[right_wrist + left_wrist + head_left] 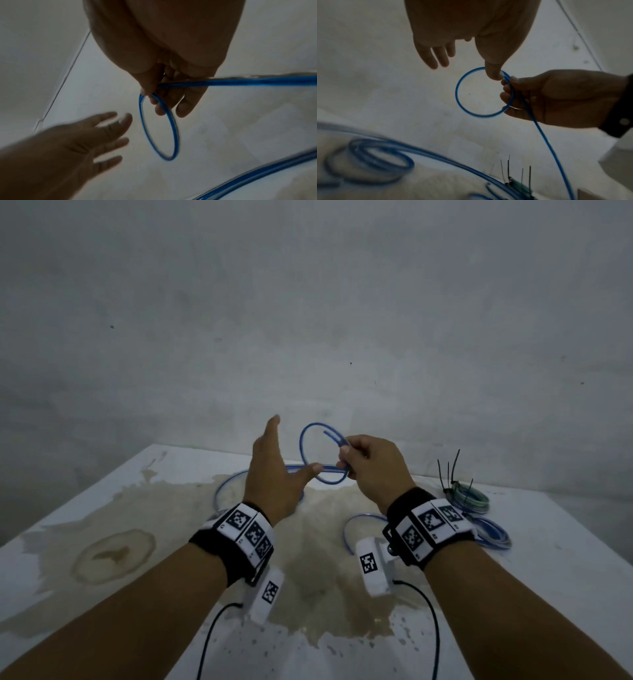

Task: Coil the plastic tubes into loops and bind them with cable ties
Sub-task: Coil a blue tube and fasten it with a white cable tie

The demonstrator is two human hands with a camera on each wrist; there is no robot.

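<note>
My right hand (346, 457) pinches a blue plastic tube (302, 440) where it crosses itself, holding up one small loop above the table. The tube's cut end (327, 433) sticks out past the thumb. In the right wrist view, thumb and curled fingers of the right hand (154, 97) grip the loop (173, 129). My left hand (294, 445) is open beside the loop, fingers straight, and its thumb tip (494, 75) lies against the loop (457, 94) close to the right fingers. The rest of the tube (224, 486) trails down onto the table.
The white table (102, 494) has a large brown stain. At the right lie a greenish coil (474, 498) with black cable ties (449, 470) standing up and a blue coil (496, 537). A grey wall rises right behind the table. Black wrist cables hang at the near edge.
</note>
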